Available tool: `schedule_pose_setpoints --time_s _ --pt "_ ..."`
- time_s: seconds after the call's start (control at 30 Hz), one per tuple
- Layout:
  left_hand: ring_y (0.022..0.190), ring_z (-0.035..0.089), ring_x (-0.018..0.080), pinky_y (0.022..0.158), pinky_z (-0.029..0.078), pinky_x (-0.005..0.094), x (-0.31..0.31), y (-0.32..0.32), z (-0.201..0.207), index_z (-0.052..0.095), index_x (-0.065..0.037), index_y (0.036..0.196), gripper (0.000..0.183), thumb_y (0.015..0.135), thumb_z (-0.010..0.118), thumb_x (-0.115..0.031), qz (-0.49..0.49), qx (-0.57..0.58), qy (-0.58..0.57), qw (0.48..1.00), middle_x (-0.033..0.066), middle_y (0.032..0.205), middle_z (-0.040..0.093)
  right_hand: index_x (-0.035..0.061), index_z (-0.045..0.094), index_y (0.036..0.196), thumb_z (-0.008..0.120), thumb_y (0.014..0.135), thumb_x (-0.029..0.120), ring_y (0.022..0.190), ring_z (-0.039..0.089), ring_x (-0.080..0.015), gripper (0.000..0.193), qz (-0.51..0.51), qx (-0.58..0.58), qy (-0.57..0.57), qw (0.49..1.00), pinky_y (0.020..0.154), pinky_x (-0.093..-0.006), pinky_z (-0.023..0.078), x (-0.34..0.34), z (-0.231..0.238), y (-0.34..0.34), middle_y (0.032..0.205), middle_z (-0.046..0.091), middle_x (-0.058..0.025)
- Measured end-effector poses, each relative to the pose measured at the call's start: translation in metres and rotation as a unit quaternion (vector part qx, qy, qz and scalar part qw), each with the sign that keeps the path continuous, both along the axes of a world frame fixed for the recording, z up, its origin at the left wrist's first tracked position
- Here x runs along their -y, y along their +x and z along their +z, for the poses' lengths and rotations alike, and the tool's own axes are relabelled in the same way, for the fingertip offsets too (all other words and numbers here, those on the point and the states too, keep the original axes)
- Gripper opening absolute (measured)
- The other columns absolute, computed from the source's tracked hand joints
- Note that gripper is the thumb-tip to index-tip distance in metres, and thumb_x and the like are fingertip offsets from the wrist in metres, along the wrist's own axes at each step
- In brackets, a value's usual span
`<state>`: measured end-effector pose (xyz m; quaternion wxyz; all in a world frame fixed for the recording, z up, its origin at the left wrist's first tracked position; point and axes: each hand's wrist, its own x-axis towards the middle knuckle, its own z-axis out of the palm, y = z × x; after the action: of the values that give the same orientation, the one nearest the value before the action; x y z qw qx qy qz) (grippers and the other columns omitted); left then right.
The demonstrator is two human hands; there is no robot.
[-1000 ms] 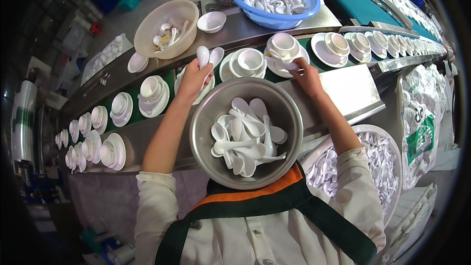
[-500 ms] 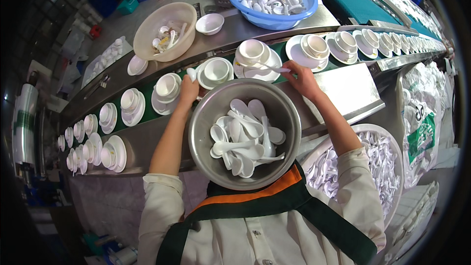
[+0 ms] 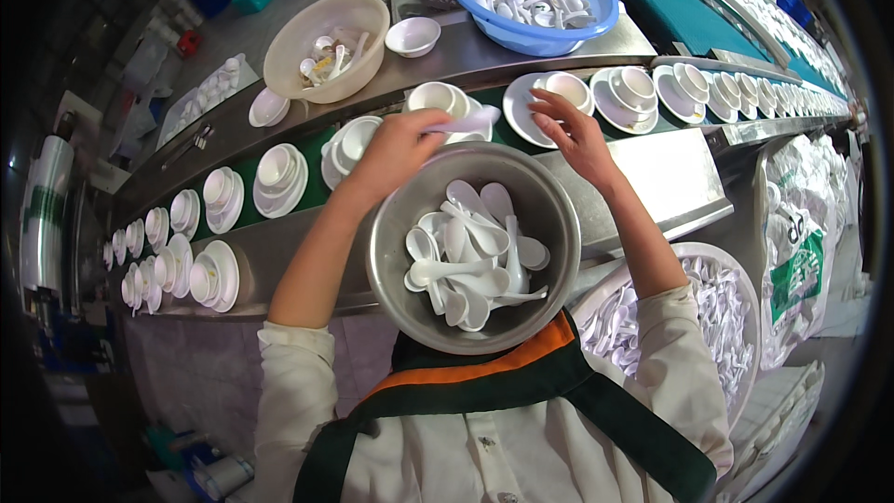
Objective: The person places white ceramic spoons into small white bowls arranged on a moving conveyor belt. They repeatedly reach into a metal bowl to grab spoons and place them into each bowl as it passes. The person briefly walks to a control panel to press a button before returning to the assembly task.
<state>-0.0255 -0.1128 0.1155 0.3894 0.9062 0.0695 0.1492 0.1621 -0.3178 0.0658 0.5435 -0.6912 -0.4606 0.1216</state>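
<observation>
Spoon handles stick out of my left hand (image 3: 399,151), which is closed over the near side of a cup and plate set (image 3: 438,96); at least one white soup spoon (image 3: 473,119) shows. My right hand (image 3: 579,142) has its fingers apart and nothing visible in them. It hovers at the near edge of a white plate (image 3: 523,116) carrying a small bowl (image 3: 565,88). Between my forearms sits a steel bowl (image 3: 384,256), holding several white spoons (image 3: 470,261). The sets stand in a row on a green conveyor belt (image 3: 315,168).
Beyond the belt stand a beige basin (image 3: 279,47) with used spoons, a white bowl (image 3: 413,36) and a blue basin (image 3: 610,2) of spoons. A large tub (image 3: 750,317) of spoons is at my right, beside a white sack (image 3: 796,224). Stacked sets (image 3: 216,276) line the near left ledge.
My left hand has moved right with its spoon. The right hand no longer shows the spoon it held and has opened. The sets on the belt have shifted left.
</observation>
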Motion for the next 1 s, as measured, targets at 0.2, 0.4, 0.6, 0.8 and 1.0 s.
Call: schedule_pose_setpoints --time_s 0.2,0.4,0.6,0.8,1.0 --pt "0.093 0.059 0.0312 0.084 0.046 0.0347 0.037 0.040 -0.009 0.057 -0.002 0.110 0.035 0.076 0.066 -0.008 -0.053 0.108 0.095 0.988 0.0147 0.102 0.062 0.0030 0.060 0.111 0.062 0.088 0.015 0.077 0.058 -0.0093 0.027 0.046 -0.025 -0.019 0.998 0.069 -0.0248 0.049 0.015 0.026 -0.012 0.087 0.065 -0.0050" --pt "0.109 0.051 0.0312 0.093 0.040 0.0402 0.055 0.013 -0.001 0.053 -0.004 0.116 0.049 0.070 0.070 -0.012 -0.224 -0.043 0.155 0.961 0.0149 0.113 0.056 0.0075 0.059 0.105 0.051 0.090 0.020 0.071 0.062 -0.0339 0.021 -0.250 0.215 -0.119 0.936 0.063 -0.0416 0.048 0.043 -0.041 0.045 0.077 0.064 -0.0177" --pt "0.101 0.048 0.0270 0.091 0.036 0.0384 0.071 0.020 -0.030 0.058 -0.001 0.100 0.039 0.063 0.067 -0.012 -0.349 -0.132 0.290 0.881 0.0123 0.099 0.053 0.0070 0.059 0.104 0.053 0.087 0.022 0.081 0.062 -0.0348 0.023 -0.169 0.303 -0.227 0.910 0.071 -0.0437 0.048 0.027 -0.089 0.063 0.089 0.063 -0.0204" --pt "0.091 0.050 0.0259 0.082 0.039 0.0365 0.058 0.028 -0.019 0.060 -0.005 0.081 0.010 0.077 0.059 -0.013 -0.332 -0.206 0.216 0.895 0.0105 0.086 0.053 0.0042 0.060 0.109 0.060 0.085 0.020 0.086 0.062 -0.0330 0.028 -0.067 0.137 -0.085 0.985 0.075 -0.0404 0.049 0.025 0.004 0.003 0.095 0.064 -0.0159" --pt "0.072 0.057 0.0260 0.067 0.045 0.0359 0.048 0.022 -0.005 0.056 -0.002 0.084 0.012 0.083 0.055 -0.014 -0.284 -0.150 0.069 0.944 0.0115 0.076 0.058 0.0049 0.062 0.106 0.062 0.082 0.014 0.079 0.062 -0.0305 0.026 0.080 0.297 0.000 0.952 0.071 -0.0383 0.049 0.038 0.053 -0.053 0.091 0.065 -0.0135"
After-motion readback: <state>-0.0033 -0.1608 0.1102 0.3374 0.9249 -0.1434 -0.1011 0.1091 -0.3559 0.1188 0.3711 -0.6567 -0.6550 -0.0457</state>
